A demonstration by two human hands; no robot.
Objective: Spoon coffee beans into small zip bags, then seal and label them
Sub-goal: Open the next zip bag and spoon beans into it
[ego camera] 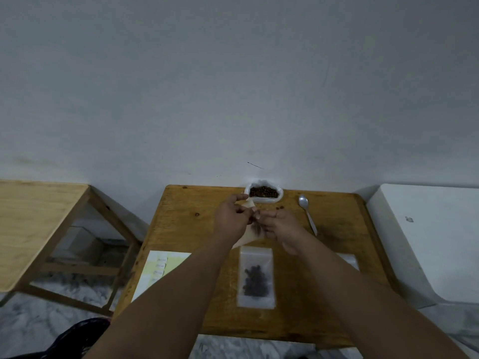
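A sheet of labels [155, 270] lies at the near left corner of the table [181, 216]. Over the table's middle the left hand [230, 218] pinches the top of a small zip bag [249, 237], fingers curled onto the film. The bag hangs tilted between both hands, and a dark clump of beans seems to sit inside it. The right hand [282, 226] pinches the same top strip from the other side, fingers curled. The bag looks thin, limp and slick with a light load, so the stiffer zip strip is probably the best place to hold and press. A filled bag [256, 277] lies flat towards the near edge, below the hands. The coffee beans [263, 192] sit in a white bag at the far edge, with the spoon [307, 212] lying to their right
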